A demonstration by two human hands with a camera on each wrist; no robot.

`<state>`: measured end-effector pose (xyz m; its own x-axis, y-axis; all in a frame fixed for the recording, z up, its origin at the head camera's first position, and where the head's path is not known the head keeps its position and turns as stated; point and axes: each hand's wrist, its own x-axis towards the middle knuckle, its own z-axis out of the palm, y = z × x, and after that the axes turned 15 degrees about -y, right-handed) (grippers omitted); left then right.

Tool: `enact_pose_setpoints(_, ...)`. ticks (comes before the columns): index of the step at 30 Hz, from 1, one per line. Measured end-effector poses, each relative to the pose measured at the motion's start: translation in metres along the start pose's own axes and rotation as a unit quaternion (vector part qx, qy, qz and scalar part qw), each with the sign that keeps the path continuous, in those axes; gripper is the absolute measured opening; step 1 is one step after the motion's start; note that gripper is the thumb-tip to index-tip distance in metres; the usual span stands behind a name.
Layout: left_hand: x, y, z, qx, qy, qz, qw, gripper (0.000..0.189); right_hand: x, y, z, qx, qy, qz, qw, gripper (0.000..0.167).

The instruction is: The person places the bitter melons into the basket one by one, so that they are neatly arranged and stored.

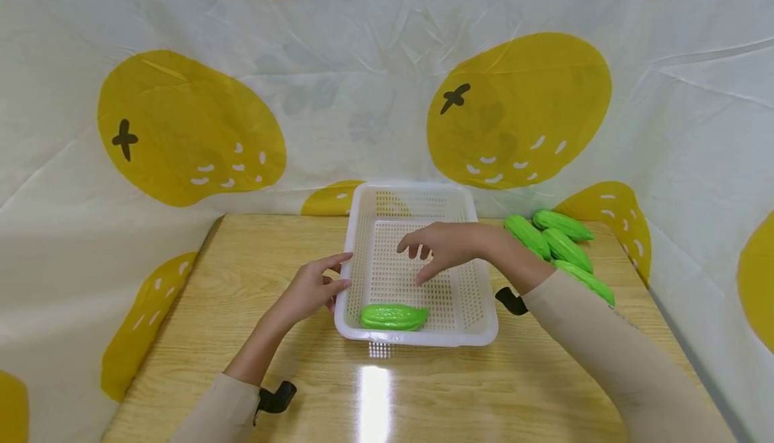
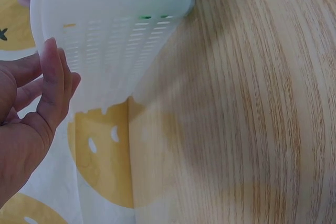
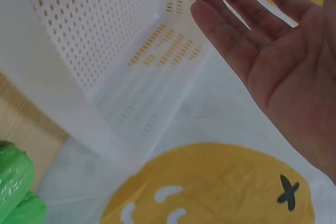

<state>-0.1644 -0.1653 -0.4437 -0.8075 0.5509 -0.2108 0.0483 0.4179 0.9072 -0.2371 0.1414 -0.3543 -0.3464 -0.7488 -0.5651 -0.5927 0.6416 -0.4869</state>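
A white plastic basket (image 1: 417, 341) with slotted walls stands on the table. One bright green bitter melon (image 1: 394, 317) lies inside it, along the near end. At the basket's left rim, my left hand (image 1: 313, 288) holds the edge with thumb and fingertips; the left wrist view shows those fingers (image 2: 52, 85) against the outer wall. My right hand (image 1: 444, 247) hovers above the basket, its fingers spread and loosely bent, holding nothing. In the right wrist view the palm (image 3: 294, 72) is bare. Several more bitter melons (image 1: 565, 249) lie in a pile right of the basket, partly behind my right forearm.
The wooden table (image 1: 260, 241) extends on both sides of the basket. A white cloth (image 1: 363, 107) printed with yellow fruit shapes hangs behind and at both sides. A black strap piece (image 1: 277, 397) sticks out at my left wrist.
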Motion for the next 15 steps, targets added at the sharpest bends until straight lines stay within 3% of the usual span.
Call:
enact_pose_setpoints(5,-0.001,0.001,-0.001,0.004,0.004,-0.001,1.0000,0.058,-0.026,0.005,0.003,0.012,0.043,-0.013,0.9989,0.064)
enact_pose_setpoints(15,0.000,0.002,-0.001,0.008,-0.001,-0.003,1.0000,0.058,-0.082,0.027,0.017,0.069,0.133,0.020,0.9885,0.066)
